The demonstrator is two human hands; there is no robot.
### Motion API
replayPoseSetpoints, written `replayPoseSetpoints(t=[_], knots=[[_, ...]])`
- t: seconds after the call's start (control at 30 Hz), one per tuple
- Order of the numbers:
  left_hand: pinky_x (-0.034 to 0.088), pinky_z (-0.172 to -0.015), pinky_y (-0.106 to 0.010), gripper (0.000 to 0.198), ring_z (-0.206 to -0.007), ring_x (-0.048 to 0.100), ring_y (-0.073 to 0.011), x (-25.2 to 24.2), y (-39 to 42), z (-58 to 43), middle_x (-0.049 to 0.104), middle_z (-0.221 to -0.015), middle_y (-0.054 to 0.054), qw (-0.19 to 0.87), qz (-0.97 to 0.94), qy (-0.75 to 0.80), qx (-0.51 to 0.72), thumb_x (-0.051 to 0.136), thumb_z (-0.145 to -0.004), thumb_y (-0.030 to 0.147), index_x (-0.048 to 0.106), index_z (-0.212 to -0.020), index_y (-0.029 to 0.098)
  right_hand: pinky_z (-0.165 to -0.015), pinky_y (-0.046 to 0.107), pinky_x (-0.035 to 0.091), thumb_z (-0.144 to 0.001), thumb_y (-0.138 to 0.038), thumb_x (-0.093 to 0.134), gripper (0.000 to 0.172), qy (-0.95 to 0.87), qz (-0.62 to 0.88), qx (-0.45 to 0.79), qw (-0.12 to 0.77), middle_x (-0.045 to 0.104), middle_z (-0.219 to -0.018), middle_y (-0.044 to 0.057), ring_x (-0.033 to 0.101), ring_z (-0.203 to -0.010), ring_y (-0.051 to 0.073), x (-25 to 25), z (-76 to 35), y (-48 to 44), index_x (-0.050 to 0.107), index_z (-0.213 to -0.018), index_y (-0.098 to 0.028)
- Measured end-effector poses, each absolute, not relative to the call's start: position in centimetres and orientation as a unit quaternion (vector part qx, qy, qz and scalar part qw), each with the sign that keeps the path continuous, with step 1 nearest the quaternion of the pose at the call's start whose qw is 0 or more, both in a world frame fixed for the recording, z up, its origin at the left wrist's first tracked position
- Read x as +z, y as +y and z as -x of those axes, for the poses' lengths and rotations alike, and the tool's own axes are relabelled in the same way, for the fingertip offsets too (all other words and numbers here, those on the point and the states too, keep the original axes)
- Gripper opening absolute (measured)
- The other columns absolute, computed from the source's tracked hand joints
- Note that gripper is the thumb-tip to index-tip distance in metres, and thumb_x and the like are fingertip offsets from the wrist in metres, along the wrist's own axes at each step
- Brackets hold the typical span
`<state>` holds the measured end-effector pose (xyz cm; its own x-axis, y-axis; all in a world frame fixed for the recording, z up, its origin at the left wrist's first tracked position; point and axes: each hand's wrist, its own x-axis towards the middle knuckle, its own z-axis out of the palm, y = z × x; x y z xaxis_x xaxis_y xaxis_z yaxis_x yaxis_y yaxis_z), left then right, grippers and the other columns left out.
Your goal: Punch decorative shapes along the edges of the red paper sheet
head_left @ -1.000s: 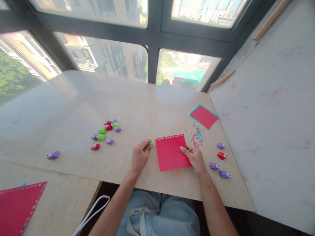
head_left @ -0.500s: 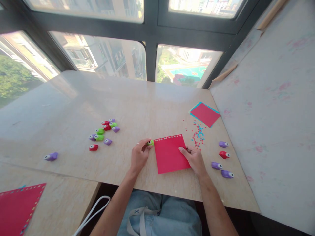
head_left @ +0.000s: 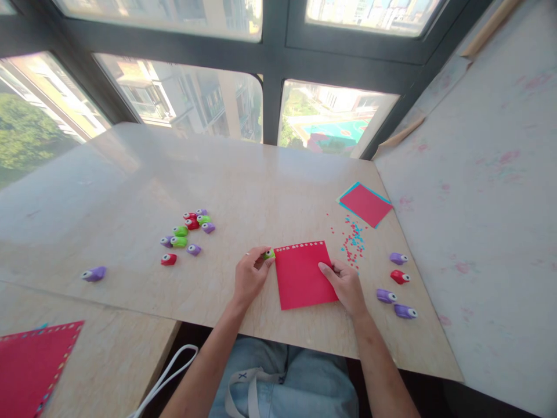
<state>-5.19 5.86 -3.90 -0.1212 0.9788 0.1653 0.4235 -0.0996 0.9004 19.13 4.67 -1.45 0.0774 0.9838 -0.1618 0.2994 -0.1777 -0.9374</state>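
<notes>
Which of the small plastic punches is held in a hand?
The green plastic punch pinched in the left hand; the other punches rest on the beige table.

Red paper sheet [head_left: 302,278]: roughly square, flat, slightly skewed, far edge higher toward the right. Row of small pale punched shapes along far edge; left edge plain. Over near-middle part of bench [head_left: 243,191]. Green punch [head_left: 269,253]: small, pale round spot, partly covered, at sheet's far-left corner; contact apparent.
</notes>
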Motion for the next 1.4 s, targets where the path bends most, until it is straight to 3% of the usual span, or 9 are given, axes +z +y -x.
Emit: replayPoseSetpoints(t=[1.03,1.4], knots=[[0.056,-0.069,-0.029,0.024,-0.072,0.069,-0.0173,-3.92,5.87,5.15,0.074,-0.090,-0.003,0.286,-0.598,0.606,0.441,0.062,-0.082,0.019,0.069,-0.103,0.024,-0.056,0.028,0.048,-0.079,-0.059,0.066,0.045,-0.496,0.612,0.485,0.380,0.073,-0.080,0.006,0.065,-0.069,0.022,-1.32,-19.49,4.59,0.072,-0.086,-0.016],[0.056,-0.072,-0.030,0.024,-0.081,0.070,-0.0189,-4.15,6.02,5.34,0.075,-0.095,-0.005,0.307,-0.584,0.597,0.456,0.058,-0.081,0.017,0.068,-0.103,0.022,-0.058,0.028,0.049,-0.080,-0.055,0.068,0.040,-0.474,0.600,0.511,0.392,0.074,-0.081,0.006,0.066,-0.069,0.022,-1.39,-19.56,4.68,0.073,-0.089,-0.017]])
